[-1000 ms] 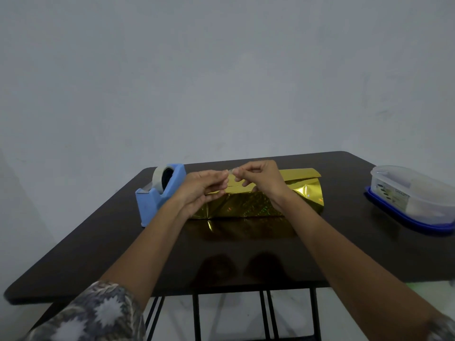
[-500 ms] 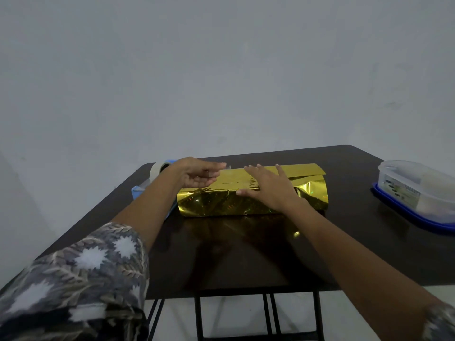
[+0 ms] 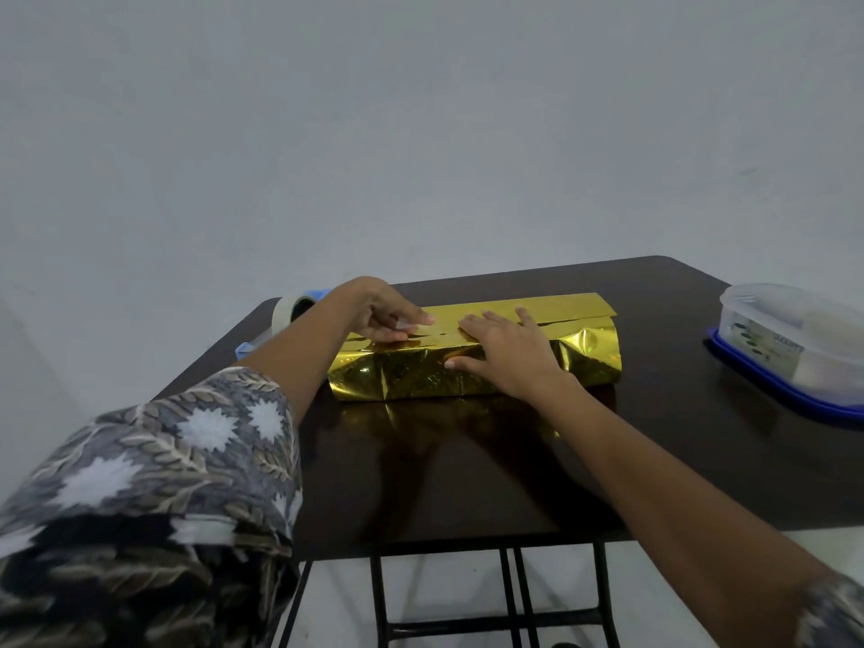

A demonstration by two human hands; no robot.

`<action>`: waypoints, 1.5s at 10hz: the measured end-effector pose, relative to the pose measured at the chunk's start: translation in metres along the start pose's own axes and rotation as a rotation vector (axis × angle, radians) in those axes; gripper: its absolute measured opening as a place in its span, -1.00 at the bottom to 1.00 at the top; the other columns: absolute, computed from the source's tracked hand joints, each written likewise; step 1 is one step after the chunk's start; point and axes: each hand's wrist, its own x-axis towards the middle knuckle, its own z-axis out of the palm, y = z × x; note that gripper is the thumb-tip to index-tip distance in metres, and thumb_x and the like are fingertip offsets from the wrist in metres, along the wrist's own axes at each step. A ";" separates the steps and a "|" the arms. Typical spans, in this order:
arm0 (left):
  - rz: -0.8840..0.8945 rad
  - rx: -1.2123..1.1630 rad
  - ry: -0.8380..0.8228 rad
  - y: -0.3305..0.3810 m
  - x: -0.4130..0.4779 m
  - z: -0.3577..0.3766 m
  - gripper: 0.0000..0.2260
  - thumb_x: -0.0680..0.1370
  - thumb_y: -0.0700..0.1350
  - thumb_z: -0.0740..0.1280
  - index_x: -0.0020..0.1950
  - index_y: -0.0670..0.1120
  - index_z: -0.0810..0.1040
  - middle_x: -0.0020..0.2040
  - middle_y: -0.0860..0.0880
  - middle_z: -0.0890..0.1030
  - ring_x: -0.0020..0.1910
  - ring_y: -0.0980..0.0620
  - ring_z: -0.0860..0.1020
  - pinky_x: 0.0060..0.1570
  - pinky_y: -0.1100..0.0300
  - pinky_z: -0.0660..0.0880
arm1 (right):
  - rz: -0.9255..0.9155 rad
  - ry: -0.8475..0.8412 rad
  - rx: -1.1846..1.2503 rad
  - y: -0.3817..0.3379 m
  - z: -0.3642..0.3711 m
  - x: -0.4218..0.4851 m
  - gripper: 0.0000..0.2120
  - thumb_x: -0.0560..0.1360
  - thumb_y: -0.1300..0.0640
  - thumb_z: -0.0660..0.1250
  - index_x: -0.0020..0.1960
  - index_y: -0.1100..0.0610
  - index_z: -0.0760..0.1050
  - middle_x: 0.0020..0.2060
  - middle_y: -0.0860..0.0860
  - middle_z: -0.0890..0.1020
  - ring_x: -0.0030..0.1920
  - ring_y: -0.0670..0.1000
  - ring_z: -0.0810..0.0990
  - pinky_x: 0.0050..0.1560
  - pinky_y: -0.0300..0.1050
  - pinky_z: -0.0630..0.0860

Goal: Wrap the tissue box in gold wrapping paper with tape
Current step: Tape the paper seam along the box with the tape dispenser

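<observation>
Directly under both hands, the gold-wrapped tissue box (image 3: 402, 371) lies on the dark table (image 3: 467, 484), the right hand (image 3: 507, 353) spread flat across it, the left hand (image 3: 378, 311) pressing straight fingertips onto its top seam, the tape dispenser (image 3: 290, 311) just beyond the left forearm.

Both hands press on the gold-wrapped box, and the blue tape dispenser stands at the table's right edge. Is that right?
No. In the head view the blue tape dispenser stands at the left edge of the table. The left hand and right hand do press on the gold-wrapped box.
</observation>
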 end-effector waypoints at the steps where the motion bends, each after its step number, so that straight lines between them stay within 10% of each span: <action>1: -0.002 0.041 0.001 0.002 0.002 0.000 -0.72 0.37 -0.05 0.51 -0.12 -0.17 0.51 -0.22 -0.05 0.56 -0.32 0.13 0.53 -0.42 0.30 0.55 | -0.004 0.013 -0.007 0.001 0.002 0.001 -0.35 0.51 -0.32 0.05 0.49 0.01 0.17 0.48 -0.05 0.25 0.50 -0.03 0.13 0.48 0.09 -0.05; 15: -0.032 0.473 0.020 0.018 0.007 0.014 -0.74 0.45 -0.01 0.45 -0.22 -0.15 0.45 -0.29 0.01 0.49 -0.40 0.15 0.38 -0.48 0.36 0.37 | -0.077 0.019 -0.034 0.004 0.004 -0.002 -0.42 0.54 -0.29 0.03 0.49 -0.10 0.14 0.49 -0.08 0.23 0.52 -0.03 0.05 0.48 0.11 -0.07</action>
